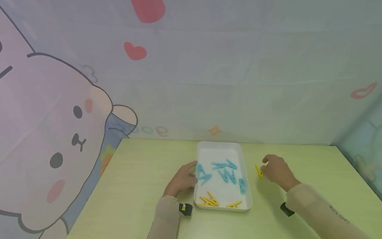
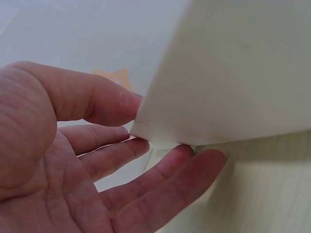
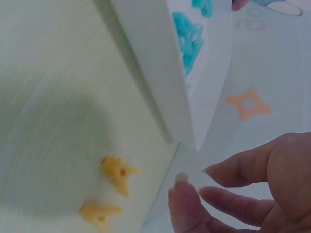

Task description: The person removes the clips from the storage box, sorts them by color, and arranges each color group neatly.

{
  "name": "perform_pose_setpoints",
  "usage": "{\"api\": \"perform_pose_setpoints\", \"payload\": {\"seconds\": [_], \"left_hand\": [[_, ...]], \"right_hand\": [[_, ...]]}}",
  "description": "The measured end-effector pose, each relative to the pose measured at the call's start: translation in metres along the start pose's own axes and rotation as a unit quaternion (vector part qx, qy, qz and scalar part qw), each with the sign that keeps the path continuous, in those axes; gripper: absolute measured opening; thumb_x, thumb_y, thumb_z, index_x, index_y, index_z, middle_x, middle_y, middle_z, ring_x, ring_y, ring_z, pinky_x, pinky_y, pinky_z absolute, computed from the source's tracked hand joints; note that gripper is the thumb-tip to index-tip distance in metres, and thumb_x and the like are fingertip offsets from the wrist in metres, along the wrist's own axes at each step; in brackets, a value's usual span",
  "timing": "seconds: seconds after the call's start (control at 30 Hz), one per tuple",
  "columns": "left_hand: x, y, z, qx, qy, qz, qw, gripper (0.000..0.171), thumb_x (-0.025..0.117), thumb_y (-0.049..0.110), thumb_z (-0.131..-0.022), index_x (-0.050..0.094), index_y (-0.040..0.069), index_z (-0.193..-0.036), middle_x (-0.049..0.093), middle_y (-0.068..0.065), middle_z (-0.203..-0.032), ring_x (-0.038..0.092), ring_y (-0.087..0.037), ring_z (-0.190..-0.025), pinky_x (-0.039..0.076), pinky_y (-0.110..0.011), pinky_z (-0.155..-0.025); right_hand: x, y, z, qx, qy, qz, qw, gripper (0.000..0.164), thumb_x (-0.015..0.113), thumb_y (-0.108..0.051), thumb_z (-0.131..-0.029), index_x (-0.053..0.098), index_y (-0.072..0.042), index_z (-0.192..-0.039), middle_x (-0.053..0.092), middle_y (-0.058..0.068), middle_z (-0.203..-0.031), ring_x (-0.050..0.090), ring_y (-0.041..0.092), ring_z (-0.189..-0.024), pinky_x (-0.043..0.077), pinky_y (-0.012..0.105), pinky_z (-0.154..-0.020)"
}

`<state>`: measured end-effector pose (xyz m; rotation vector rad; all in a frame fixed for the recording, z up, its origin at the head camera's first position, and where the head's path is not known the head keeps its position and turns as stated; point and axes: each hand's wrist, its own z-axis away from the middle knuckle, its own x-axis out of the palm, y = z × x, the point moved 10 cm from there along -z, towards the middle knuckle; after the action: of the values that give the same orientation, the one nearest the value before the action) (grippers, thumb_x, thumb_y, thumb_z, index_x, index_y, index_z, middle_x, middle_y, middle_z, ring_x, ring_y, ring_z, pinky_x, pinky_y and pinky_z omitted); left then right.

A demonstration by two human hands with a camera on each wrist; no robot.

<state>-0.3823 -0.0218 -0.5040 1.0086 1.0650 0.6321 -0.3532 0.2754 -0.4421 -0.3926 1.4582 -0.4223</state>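
A white tray (image 1: 219,202) stands on the table with several blue clothespins (image 1: 219,165) and several yellow clothespins (image 1: 210,200) inside. My left hand (image 1: 181,179) is at the tray's left side, fingertips and thumb touching its edge; in the left wrist view those relaxed fingers (image 2: 165,179) meet the tray wall (image 2: 233,87). To the right of the tray, my right hand (image 1: 277,171) hovers over the table beside a yellow clothespin (image 1: 259,171). Two yellow clothespins, one upper (image 3: 116,173) and one lower (image 3: 100,215), lie near it in the right wrist view. Nothing is between its loosely bent fingers.
The light wooden table (image 1: 143,172) ends at a patterned cloth backdrop (image 1: 238,83) along its far edge. Dark wrist cameras, left (image 1: 186,209) and right (image 1: 287,209), hang below both wrists.
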Motion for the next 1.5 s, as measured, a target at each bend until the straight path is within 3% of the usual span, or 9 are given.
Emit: {"api": "perform_pose_setpoints", "payload": {"seconds": [0.23, 0.47, 0.63, 0.97, 1.23, 1.5], "left_hand": [[0.001, 0.002, 0.000, 0.005, -0.001, 0.002, 1.0000, 0.071, 0.053, -0.002, -0.073, 0.034, 0.009, -0.140, 0.057, -0.016, -0.116, 0.059, -0.020, -0.083, 0.048, -0.034, -0.062], [0.000, 0.003, 0.001, 0.005, 0.002, -0.011, 0.9999, 0.071, 0.053, -0.001, -0.073, 0.034, 0.009, -0.140, 0.056, -0.016, -0.117, 0.059, -0.020, -0.085, 0.048, -0.034, -0.063], [0.000, 0.003, -0.001, 0.011, 0.002, -0.015, 0.9998, 0.070, 0.053, -0.002, -0.073, 0.034, 0.008, -0.140, 0.055, -0.016, -0.118, 0.058, -0.020, -0.082, 0.048, -0.033, -0.063], [0.000, 0.003, -0.001, 0.014, 0.001, -0.011, 0.9998, 0.071, 0.053, -0.002, -0.072, 0.034, 0.007, -0.140, 0.054, -0.016, -0.120, 0.058, -0.021, -0.086, 0.048, -0.036, -0.067], [0.002, 0.002, -0.001, 0.010, -0.002, -0.003, 0.9999, 0.071, 0.054, -0.003, -0.072, 0.034, 0.008, -0.140, 0.053, -0.016, -0.122, 0.058, -0.021, -0.087, 0.048, -0.036, -0.069], [0.004, 0.004, 0.000, 0.005, -0.007, 0.001, 1.0000, 0.072, 0.052, -0.002, -0.071, 0.034, 0.008, -0.140, 0.058, -0.015, -0.112, 0.058, -0.020, -0.078, 0.047, -0.033, -0.061]], "right_hand": [[0.010, -0.028, 0.010, -0.002, -0.027, -0.053, 0.998, 0.017, 0.048, -0.011, -0.085, 0.057, 0.004, -0.091, 0.057, 0.011, -0.073, 0.055, 0.018, -0.048, 0.048, 0.033, -0.049], [0.028, -0.039, 0.017, 0.023, -0.061, -0.084, 0.994, 0.013, 0.053, -0.012, -0.085, 0.058, -0.001, -0.088, 0.057, 0.012, -0.071, 0.056, 0.022, -0.056, 0.049, 0.033, -0.048], [0.041, -0.048, 0.022, 0.030, -0.089, -0.085, 0.992, 0.012, 0.056, -0.013, -0.086, 0.060, -0.001, -0.084, 0.058, 0.012, -0.068, 0.052, 0.021, -0.050, 0.047, 0.033, -0.047], [0.073, -0.063, 0.035, 0.021, -0.196, -0.058, 0.979, 0.026, 0.057, -0.016, -0.086, 0.060, -0.003, -0.063, 0.062, 0.008, -0.060, 0.048, 0.015, -0.037, 0.029, 0.022, -0.036], [0.088, -0.069, 0.038, 0.025, -0.226, -0.040, 0.973, 0.022, 0.059, -0.021, -0.084, 0.064, -0.005, -0.070, 0.062, 0.006, -0.063, 0.044, 0.009, -0.034, 0.031, 0.019, -0.035], [0.091, -0.079, 0.032, -0.019, -0.182, -0.072, 0.980, 0.012, 0.060, -0.014, -0.082, 0.063, -0.003, -0.088, 0.057, 0.006, -0.080, 0.053, 0.019, -0.049, 0.044, 0.030, -0.042]]}}
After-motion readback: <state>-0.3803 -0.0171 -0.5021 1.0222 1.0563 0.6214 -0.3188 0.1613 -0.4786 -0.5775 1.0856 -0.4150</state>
